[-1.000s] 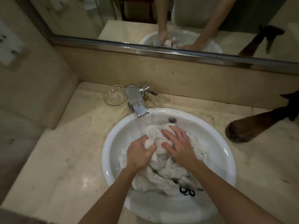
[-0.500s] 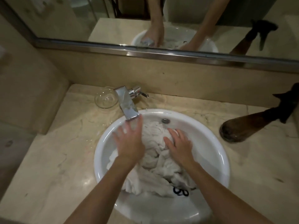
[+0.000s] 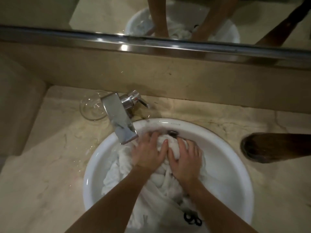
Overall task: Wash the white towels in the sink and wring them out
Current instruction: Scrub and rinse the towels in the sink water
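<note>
Now that the left hand [image 3: 148, 153] has come back, the white towels [image 3: 170, 147] are pressed by both hands' spread fingers [image 3: 186, 145]; washing continues in the sink [image 3: 223, 148].

1. The white towels [image 3: 161, 187] lie partly hidden beneath both forearms, so their number cannot be told.
2. The left hand [image 3: 148, 152] has motion-blurred fingertips near the faucet [image 3: 120, 121].
3. The sink [image 3: 227, 165] is cut off at the bottom edge.
4. The dark brown object [image 3: 276, 147] on the counter [image 3: 42, 182] runs off the right edge, unidentifiable.
5. The sink's rim lettering is too small to read.
</note>
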The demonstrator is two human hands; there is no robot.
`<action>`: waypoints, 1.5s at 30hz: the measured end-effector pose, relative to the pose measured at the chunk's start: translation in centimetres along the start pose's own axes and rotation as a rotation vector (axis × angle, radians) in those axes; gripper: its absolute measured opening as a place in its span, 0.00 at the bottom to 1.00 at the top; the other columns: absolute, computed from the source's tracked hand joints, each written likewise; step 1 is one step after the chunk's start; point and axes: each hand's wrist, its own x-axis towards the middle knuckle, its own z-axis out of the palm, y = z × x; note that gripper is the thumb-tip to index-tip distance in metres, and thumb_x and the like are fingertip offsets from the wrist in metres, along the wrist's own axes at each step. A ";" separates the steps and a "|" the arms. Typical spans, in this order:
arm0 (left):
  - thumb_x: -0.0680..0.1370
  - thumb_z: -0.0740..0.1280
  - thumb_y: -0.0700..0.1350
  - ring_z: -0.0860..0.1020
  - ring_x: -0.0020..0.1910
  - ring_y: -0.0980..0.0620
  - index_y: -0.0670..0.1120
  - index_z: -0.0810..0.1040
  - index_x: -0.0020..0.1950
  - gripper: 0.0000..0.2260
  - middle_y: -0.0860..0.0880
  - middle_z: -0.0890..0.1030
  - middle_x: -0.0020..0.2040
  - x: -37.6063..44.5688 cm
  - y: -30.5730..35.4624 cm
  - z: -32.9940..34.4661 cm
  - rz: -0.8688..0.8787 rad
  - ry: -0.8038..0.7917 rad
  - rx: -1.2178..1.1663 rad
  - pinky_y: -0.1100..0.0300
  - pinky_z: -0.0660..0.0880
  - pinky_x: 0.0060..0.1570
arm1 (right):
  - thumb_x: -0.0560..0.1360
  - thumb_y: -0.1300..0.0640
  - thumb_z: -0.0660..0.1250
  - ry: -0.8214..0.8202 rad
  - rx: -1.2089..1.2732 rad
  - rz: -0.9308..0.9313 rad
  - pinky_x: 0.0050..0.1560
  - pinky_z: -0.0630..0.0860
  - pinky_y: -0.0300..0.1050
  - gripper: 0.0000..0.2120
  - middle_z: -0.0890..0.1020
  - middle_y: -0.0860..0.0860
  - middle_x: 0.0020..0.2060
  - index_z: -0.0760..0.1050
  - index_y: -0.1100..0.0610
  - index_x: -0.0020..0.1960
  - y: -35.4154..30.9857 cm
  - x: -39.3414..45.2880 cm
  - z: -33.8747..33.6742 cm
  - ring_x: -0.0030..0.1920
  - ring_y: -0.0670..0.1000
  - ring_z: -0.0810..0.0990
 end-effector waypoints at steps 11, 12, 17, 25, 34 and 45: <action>0.80 0.49 0.60 0.76 0.58 0.45 0.53 0.72 0.60 0.19 0.49 0.76 0.59 0.0 0.3 0.2 -0.012 0.067 -0.025 0.49 0.73 0.54 | 0.81 0.36 0.44 -0.287 -0.211 0.152 0.57 0.68 0.56 0.30 0.83 0.50 0.54 0.81 0.50 0.57 -3.2 2.1 -2.2 0.56 0.57 0.77; 0.80 0.49 0.62 0.74 0.61 0.46 0.54 0.71 0.62 0.20 0.50 0.75 0.62 -0.2 0.2 -0.2 0.022 0.024 -0.050 0.48 0.73 0.57 | 0.81 0.35 0.46 -0.330 -0.165 0.174 0.61 0.67 0.57 0.30 0.82 0.50 0.57 0.80 0.50 0.60 -3.2 2.4 -2.8 0.60 0.57 0.76; 0.77 0.55 0.64 0.78 0.60 0.41 0.48 0.73 0.68 0.28 0.43 0.81 0.60 -2.8 -5.4 -3.9 -0.013 0.040 -0.159 0.49 0.73 0.60 | 0.64 0.20 0.60 -0.533 0.354 0.370 0.66 0.70 0.58 0.35 0.84 0.50 0.54 0.82 0.50 0.48 -2.2 2.6 -5.3 0.60 0.56 0.79; 0.57 0.83 0.63 0.76 0.61 0.56 0.53 0.69 0.69 0.46 0.57 0.76 0.64 -4.8 -8.2 -3.0 -0.275 -0.260 -0.643 0.53 0.75 0.62 | 0.65 0.53 0.75 -0.511 1.104 0.493 0.46 0.80 0.49 0.08 0.87 0.55 0.40 0.85 0.58 0.39 -4.0 -0.8 -9.9 0.44 0.58 0.85; 0.61 0.84 0.44 0.83 0.52 0.57 0.52 0.82 0.55 0.25 0.56 0.86 0.51 -10.1 -8.2 -8.2 -0.139 -0.223 -0.953 0.53 0.77 0.60 | 0.60 0.54 0.60 -0.316 2.084 0.661 0.46 0.80 0.47 0.12 0.85 0.54 0.34 0.82 0.56 0.28 -10.4 -2.7 -16.1 0.37 0.54 0.85; 0.58 0.75 0.67 0.76 0.48 0.50 0.52 0.72 0.55 0.32 0.54 0.74 0.49 -13.4 -5.9 -5.9 0.104 0.091 -0.351 0.51 0.75 0.46 | 0.58 0.46 0.67 -0.506 1.042 0.588 0.40 0.72 0.45 0.14 0.82 0.51 0.35 0.77 0.56 0.36 -3.7 -2.5 -14.2 0.44 0.55 0.79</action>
